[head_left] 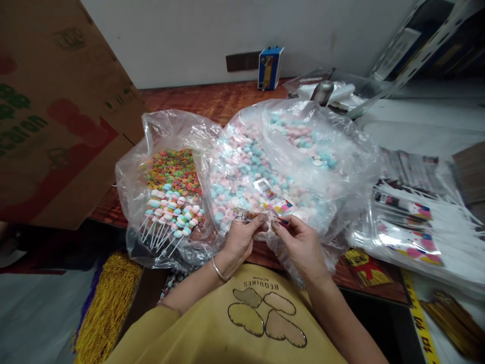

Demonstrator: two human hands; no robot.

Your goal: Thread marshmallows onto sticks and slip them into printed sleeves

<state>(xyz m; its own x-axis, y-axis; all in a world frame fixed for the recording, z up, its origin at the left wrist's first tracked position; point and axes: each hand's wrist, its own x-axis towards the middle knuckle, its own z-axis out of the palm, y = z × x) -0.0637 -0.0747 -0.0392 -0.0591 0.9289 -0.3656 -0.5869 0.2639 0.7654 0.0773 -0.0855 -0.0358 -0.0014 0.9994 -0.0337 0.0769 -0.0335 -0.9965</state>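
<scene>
My left hand (242, 238), with a bangle at its wrist, pinches a small printed plastic wrapper (243, 213). Close beside it, my right hand (303, 245) pinches the wrapper's other end between thumb and fingers. Just beyond the fingertips, another printed wrapper (273, 196) lies on a large clear bag of pink, blue and white marshmallows (246, 146). To the left, several marshmallow lollipops (172, 210) on white sticks rest in a second clear bag. Colourful cereal-like rings (172, 169) lie behind them.
A tall cardboard box (64, 116) stands at the left. Stacks of printed wrappers (409, 237) lie at the right on the wooden table (197, 101). At the back are a blue box-like device (270, 68) and a clear tray (352, 93). Gold fringe (109, 308) hangs at lower left.
</scene>
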